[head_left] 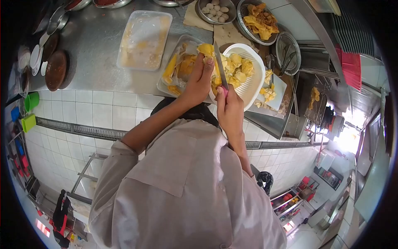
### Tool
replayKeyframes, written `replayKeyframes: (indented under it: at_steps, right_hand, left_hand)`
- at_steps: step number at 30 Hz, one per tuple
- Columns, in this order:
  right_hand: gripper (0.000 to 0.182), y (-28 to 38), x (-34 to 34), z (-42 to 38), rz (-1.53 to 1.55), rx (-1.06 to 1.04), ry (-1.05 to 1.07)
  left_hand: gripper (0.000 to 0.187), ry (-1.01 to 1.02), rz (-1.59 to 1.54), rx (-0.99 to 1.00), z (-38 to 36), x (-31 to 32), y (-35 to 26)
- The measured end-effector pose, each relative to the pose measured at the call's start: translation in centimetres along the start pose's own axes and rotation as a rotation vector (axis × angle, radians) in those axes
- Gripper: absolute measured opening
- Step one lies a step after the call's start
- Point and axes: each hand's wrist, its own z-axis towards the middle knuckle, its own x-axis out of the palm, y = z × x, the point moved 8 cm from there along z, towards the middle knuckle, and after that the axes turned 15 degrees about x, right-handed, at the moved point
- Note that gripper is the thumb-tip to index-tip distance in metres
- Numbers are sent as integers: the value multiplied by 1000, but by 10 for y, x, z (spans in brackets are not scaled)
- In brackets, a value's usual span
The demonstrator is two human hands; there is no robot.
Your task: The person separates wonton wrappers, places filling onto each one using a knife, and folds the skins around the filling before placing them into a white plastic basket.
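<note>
The left hand (200,81) is reaching farther from the body than the right hand (230,106), and the two are near each other but apart. Left fingers point forward and are closed in a pinch with the thumb. The right fingers are curled in a firm grip. Left forearm (161,120) goes forward and inward, bare below the sleeve; right forearm (238,145) also leans inward.

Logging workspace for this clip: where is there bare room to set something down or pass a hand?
The widest bare patch is the steel counter between the brown bowl and the flat plastic container. Only a narrow strip separates that container from the one holding yellow pieces. It is crowded around the left hand, right hand, knife and white tray.
</note>
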Motion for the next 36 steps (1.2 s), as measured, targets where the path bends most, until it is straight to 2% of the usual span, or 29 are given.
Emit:
replayKeyframes:
  at_steps: [2, 5, 8, 14, 17, 20, 23, 26, 29, 30, 33, 34, 36]
  right_hand:
    - [22, -3, 7, 3, -42, 31, 13]
    - [21, -3, 2, 1, 56, 63, 79]
    - [22, -5, 2, 0, 36, 76, 62]
    - [23, 6, 0, 3, -206, 44, -30]
    - [24, -9, 12, 8, -57, 76, 85]
    - [28, -30, 33, 4, 387, 337, 510]
    - [28, -38, 14, 1, 315, 181, 447]
    - [23, -57, -9, 6, 325, 163, 398]
    - [20, -55, -25, 22, 346, 59, 173]
    - [22, -54, -29, 27, 341, 131, 164]
    - [27, -39, -27, 47, 483, 11, 147]
    - [32, -41, -20, 52, 526, 112, 216]
    - [35, -52, -4, 60, 443, 185, 332]
  left_hand:
    - [45, 17, -15, 66, 3, -3, 2]
    - [43, -11, 42, 165, 4, 6, -9]
    - [48, 33, 58, 109, 5, 7, -8]
    - [38, 41, 112, 233, 7, 10, -16]
    - [39, 59, 35, 186, 7, 12, -12]
    - [42, 14, 72, 198, 8, 1, -7]
    - [42, 24, -27, 179, 7, -6, -6]
    - [42, 245, -14, 133, 4, -6, -5]
    - [41, 442, 114, 169, 1, 2, 1]
    - [42, 498, 130, 161, -2, 4, 4]
    - [47, 617, 135, 160, -11, 10, 13]
    - [49, 629, 104, 172, -15, 14, 14]
    - [52, 635, 71, 215, -22, 19, 11]
